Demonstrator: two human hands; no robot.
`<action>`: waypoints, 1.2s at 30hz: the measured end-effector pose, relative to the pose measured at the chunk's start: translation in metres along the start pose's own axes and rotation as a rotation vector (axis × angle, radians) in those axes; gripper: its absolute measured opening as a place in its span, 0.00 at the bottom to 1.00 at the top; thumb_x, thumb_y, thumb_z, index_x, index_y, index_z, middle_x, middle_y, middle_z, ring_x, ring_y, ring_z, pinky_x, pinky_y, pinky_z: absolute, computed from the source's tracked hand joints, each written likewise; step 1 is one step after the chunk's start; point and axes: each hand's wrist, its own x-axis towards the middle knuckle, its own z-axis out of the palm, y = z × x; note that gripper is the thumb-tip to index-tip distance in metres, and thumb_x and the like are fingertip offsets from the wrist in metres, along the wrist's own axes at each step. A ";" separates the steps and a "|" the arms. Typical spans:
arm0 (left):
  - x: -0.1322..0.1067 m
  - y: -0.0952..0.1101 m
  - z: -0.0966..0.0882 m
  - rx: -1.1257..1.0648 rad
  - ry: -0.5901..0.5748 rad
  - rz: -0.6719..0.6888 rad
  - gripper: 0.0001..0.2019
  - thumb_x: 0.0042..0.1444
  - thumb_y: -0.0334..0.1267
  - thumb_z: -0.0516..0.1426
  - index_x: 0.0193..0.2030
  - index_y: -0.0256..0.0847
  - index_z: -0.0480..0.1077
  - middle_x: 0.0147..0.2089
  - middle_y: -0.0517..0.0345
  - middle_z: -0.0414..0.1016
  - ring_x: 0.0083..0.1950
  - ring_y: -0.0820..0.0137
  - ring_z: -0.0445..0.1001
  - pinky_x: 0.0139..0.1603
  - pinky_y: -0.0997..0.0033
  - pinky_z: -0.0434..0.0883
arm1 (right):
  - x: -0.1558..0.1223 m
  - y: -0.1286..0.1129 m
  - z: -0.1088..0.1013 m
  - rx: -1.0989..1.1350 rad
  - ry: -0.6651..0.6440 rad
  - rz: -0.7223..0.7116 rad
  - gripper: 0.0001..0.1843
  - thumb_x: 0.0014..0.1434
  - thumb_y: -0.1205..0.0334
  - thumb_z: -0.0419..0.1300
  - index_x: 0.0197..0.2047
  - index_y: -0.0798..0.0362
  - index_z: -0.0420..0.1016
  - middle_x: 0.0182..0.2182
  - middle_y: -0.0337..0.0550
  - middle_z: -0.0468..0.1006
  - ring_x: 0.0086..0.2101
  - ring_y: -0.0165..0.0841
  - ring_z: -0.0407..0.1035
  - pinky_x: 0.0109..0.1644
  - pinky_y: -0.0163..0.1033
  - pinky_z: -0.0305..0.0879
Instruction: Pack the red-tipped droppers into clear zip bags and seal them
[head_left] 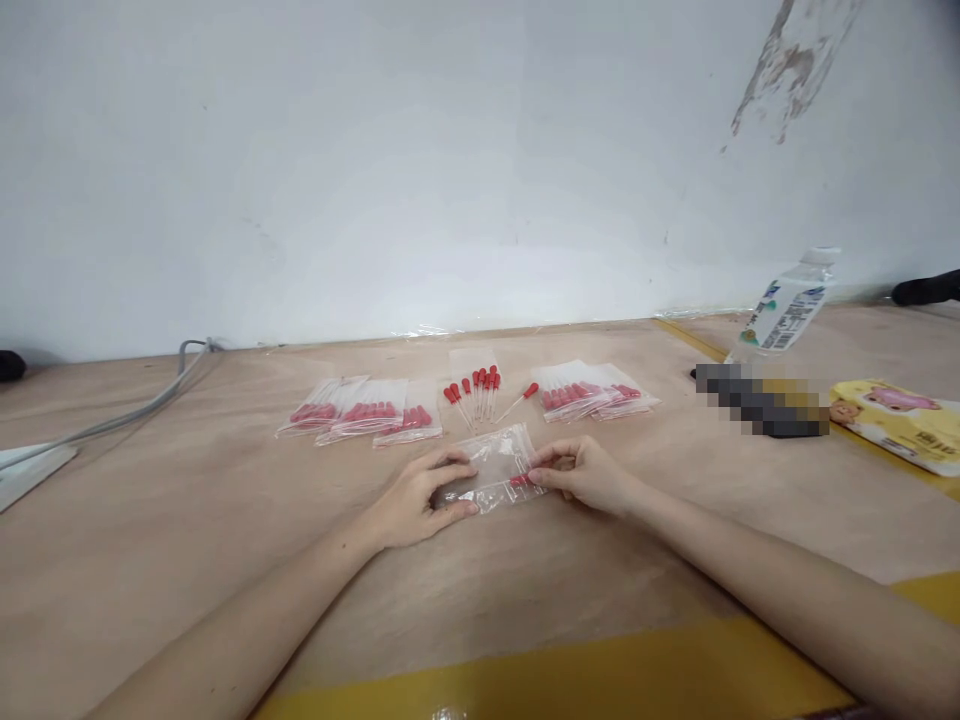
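A clear zip bag [499, 455] lies on the brown-covered table in front of me. My left hand [424, 497] holds its left side, thumb at the near edge and fingers on top. At the bag's right side, my right hand [581, 474] pinches the red bulb of a dropper [519, 481]; the bulb shows at the bag, and its stem cannot be made out. Just beyond the bag, several loose droppers [480, 382] with red bulbs lie bunched, and a single dropper [531, 390] rests to their right.
Filled bags of droppers [367, 412] overlap on the left, with more filled bags [581, 395] on the right. Farther right are a tilted plastic bottle [787, 310], a blurred dark item [757, 398] and a yellow packet [900, 425]. A grey cable [150, 408] crosses the left side.
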 end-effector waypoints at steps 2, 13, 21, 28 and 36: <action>0.000 -0.001 -0.001 0.000 -0.017 -0.011 0.19 0.56 0.46 0.54 0.53 0.44 0.67 0.53 0.52 0.68 0.53 0.62 0.68 0.53 0.60 0.67 | 0.001 0.000 0.000 0.032 0.053 0.069 0.18 0.40 0.51 0.66 0.29 0.56 0.71 0.15 0.32 0.67 0.14 0.20 0.52 0.16 0.30 0.45; -0.001 -0.006 -0.003 -0.029 -0.118 0.024 0.23 0.57 0.45 0.54 0.59 0.46 0.60 0.60 0.53 0.62 0.60 0.61 0.61 0.59 0.55 0.60 | 0.002 0.002 -0.009 0.157 -0.057 0.128 0.14 0.48 0.54 0.59 0.31 0.52 0.61 0.09 0.24 0.57 0.08 0.20 0.46 0.11 0.29 0.36; 0.000 -0.005 -0.004 -0.059 -0.139 0.024 0.20 0.58 0.44 0.53 0.57 0.48 0.62 0.61 0.54 0.60 0.62 0.61 0.58 0.60 0.52 0.57 | 0.053 -0.010 -0.046 -0.840 0.284 -0.446 0.08 0.55 0.66 0.51 0.33 0.56 0.72 0.29 0.46 0.74 0.31 0.32 0.67 0.36 0.38 0.61; 0.000 -0.005 -0.005 -0.073 -0.159 -0.007 0.18 0.60 0.43 0.50 0.57 0.48 0.62 0.61 0.56 0.59 0.63 0.62 0.57 0.61 0.55 0.57 | 0.110 -0.013 -0.054 -1.298 0.164 -0.449 0.12 0.58 0.60 0.51 0.39 0.50 0.76 0.48 0.51 0.69 0.48 0.44 0.58 0.46 0.47 0.54; 0.001 -0.005 -0.004 -0.066 -0.142 0.002 0.19 0.59 0.43 0.52 0.57 0.48 0.63 0.61 0.54 0.60 0.61 0.62 0.59 0.60 0.55 0.58 | 0.066 -0.017 -0.061 -1.120 0.256 -0.705 0.09 0.58 0.65 0.49 0.36 0.55 0.70 0.34 0.48 0.74 0.37 0.36 0.63 0.43 0.40 0.55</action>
